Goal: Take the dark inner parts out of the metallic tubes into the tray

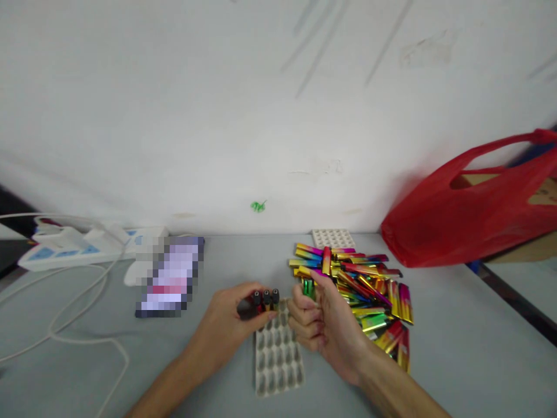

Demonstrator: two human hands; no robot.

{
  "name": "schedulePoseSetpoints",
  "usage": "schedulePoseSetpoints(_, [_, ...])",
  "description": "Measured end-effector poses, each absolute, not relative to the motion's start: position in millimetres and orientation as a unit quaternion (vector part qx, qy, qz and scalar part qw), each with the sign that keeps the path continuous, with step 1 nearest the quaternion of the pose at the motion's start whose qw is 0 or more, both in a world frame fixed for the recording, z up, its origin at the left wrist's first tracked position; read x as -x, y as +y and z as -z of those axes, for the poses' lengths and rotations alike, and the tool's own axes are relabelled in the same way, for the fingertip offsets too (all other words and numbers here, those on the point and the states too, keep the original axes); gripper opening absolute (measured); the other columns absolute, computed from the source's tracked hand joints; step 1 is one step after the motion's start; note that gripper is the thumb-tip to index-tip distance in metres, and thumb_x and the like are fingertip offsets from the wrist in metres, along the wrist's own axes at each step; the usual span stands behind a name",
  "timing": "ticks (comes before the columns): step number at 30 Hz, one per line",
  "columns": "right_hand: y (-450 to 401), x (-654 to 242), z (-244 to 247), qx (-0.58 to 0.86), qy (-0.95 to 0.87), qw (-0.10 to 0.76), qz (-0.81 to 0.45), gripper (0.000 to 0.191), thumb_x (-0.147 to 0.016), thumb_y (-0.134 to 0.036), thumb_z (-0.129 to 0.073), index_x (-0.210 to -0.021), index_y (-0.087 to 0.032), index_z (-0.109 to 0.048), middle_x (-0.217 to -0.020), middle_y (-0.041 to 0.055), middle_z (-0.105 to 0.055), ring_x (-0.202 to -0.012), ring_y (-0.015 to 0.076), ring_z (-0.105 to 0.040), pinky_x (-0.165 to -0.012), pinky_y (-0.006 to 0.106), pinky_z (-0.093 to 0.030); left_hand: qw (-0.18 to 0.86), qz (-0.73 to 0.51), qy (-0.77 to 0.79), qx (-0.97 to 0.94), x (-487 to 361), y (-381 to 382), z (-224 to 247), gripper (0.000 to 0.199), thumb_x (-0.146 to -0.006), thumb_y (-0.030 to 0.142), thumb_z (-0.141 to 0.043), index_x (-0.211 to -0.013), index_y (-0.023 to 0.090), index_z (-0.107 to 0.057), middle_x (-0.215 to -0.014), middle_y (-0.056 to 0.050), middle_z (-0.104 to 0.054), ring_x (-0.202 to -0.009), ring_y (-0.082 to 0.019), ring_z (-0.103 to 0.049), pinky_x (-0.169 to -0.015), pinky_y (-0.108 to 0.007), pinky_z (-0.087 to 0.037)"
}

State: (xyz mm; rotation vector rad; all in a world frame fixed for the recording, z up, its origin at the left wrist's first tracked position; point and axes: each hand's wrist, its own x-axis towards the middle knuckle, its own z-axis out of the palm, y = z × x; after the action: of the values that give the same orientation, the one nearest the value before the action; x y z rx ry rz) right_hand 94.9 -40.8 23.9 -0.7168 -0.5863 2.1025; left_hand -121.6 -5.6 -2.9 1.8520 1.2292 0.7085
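Observation:
My left hand [235, 316] is closed around a row of three upright lighters [267, 299] with black tops, above the far end of a pale slotted tray [278, 366]. The lighters' lower parts are hidden by my fingers and thumb. Just right of the tray, my right hand [319, 319] is closed with the thumb up, its curled fingers around a shiny green lighter [308, 287]. Behind and beside that hand lies a loose pile of metallic lighters [363, 284] in gold, red, green, blue and purple. The tray's nearer slots show nothing in them.
A second pale slotted tray [333, 238] lies by the wall behind the pile. At the right stands a red plastic bag [452, 215] with cardboard in it. On the left are a phone [169, 278], a power strip [100, 247] and loose white cables [87, 334].

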Motion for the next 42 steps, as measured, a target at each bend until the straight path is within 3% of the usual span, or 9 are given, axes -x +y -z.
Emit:
schedulePoseSetpoints(8, [-45.4, -93.1, -23.7, 0.295, -0.233, 0.404, -0.834, 0.054, -0.086, -0.06, -0.072, -0.07, -0.025, -0.033, -0.059, -0.0134, -0.018, -0.05, 0.0068, -0.004, -0.043, 0.022, -0.002, 0.398, -0.271, 0.487, -0.729, 122.3, -6.4, 3.6, 0.02, -0.088, 0.042, -0.08, -0.097, 0.024, -0.082, -0.09, 0.0, -0.083, -0.084, -0.026, -0.075, -0.079, -0.033, -0.053])
schedulePoseSetpoints(16, [-45.4, -93.0, -21.6, 0.308, -0.228, 0.385, -0.839, 0.063, -0.088, -0.072, -0.072, -0.071, -0.025, -0.033, -0.061, -0.0132, -0.019, -0.052, 0.0068, -0.004, -0.043, 0.021, -0.002, 0.397, -0.265, 0.491, -0.729, 121.4, -4.4, 3.8, 0.023, -0.088, 0.043, -0.08, -0.099, 0.024, -0.082, -0.093, 0.0, -0.084, -0.088, -0.025, -0.076, -0.082, -0.032, -0.054])
schedulePoseSetpoints(24, [-48.0, -92.0, -22.3, 0.323, -0.227, 0.409, -0.823, 0.056, -0.083, -0.063, -0.072, -0.071, -0.025, -0.033, -0.06, -0.0133, -0.017, -0.051, 0.007, -0.003, -0.044, 0.022, -0.001, 0.396, -0.27, 0.484, -0.732, 122.4, -4.6, 5.7, 0.021, -0.088, 0.042, -0.08, -0.099, 0.023, -0.081, -0.093, -0.001, -0.084, -0.087, -0.024, -0.076, -0.081, -0.031, -0.053])
schedulePoseSetpoints(29, [-45.8, -90.7, -23.0, 0.339, -0.227, 0.402, -0.82, 0.059, -0.086, -0.071, -0.074, -0.074, -0.025, -0.039, -0.063, -0.013, -0.02, -0.052, 0.0077, -0.005, -0.045, 0.023, -0.003, 0.398, -0.267, 0.486, -0.731, 122.5, -5.1, 5.7, 0.021, -0.088, 0.042, -0.08, -0.098, 0.024, -0.081, -0.092, -0.001, -0.083, -0.086, -0.024, -0.076, -0.081, -0.031, -0.053])
schedulePoseSetpoints(32, [-44.1, -88.9, -20.3, 0.352, -0.258, 0.443, -0.783, 0.058, -0.094, -0.078, -0.069, -0.083, -0.024, -0.051, -0.065, -0.0108, -0.032, -0.051, 0.0081, -0.015, -0.047, 0.022, -0.014, 0.399, -0.267, 0.487, -0.73, 121.7, -5.0, 5.7, 0.021, -0.088, 0.042, -0.081, -0.099, 0.024, -0.082, -0.093, 0.0, -0.083, -0.086, -0.024, -0.076, -0.08, -0.03, -0.053])
schedulePoseSetpoints(34, [-43.7, -87.8, -17.7, 0.36, -0.32, 0.503, -0.718, 0.053, -0.101, -0.075, -0.064, -0.091, -0.023, -0.06, -0.072, -0.0065, -0.046, -0.054, 0.0101, -0.032, -0.054, 0.024, -0.031, 0.404, -0.268, 0.487, -0.727, 121.0, -4.7, 5.7, 0.02, -0.088, 0.04, -0.082, -0.1, 0.024, -0.082, -0.093, 0.0, -0.083, -0.087, -0.024, -0.076, -0.079, -0.03, -0.054])
schedulePoseSetpoints(36, [-44.0, -87.9, -16.2, 0.374, -0.393, 0.55, -0.635, 0.046, -0.107, -0.068, -0.06, -0.096, -0.024, -0.067, -0.084, -0.0014, -0.057, -0.07, 0.0153, -0.051, -0.071, 0.03, -0.045, 0.407, -0.272, 0.489, -0.722, 120.6, -4.4, 5.8, 0.021, -0.087, 0.04, -0.082, -0.1, 0.024, -0.082, -0.093, 0.0, -0.083, -0.087, -0.024, -0.076, -0.08, -0.03, -0.054])
schedulePoseSetpoints(39, [-45.0, -90.3, -16.8, 0.415, -0.495, 0.554, -0.525, 0.035, -0.113, -0.056, -0.056, -0.104, -0.027, -0.072, -0.102, 0.002, -0.065, -0.101, 0.0218, -0.059, -0.095, 0.034, -0.044, 0.408, -0.276, 0.489, -0.72, 120.8, -4.4, 6.1, 0.021, -0.087, 0.041, -0.083, -0.098, 0.024, -0.082, -0.092, 0.0, -0.083, -0.085, -0.024, -0.076, -0.079, -0.03, -0.054])
schedulePoseSetpoints(42, [-45.4, -92.7, -16.9, 0.446, -0.557, 0.523, -0.466, 0.027, -0.114, -0.051, -0.058, -0.109, -0.029, -0.073, -0.111, 0.0014, -0.066, -0.11, 0.0229, -0.058, -0.1, 0.035, -0.041, 0.407, -0.281, 0.49, -0.718, 121.1, -4.8, 6.0, 0.021, -0.086, 0.041, -0.083, -0.099, 0.024, -0.082, -0.092, 0.0, -0.083, -0.085, -0.024, -0.076, -0.079, -0.03, -0.054])
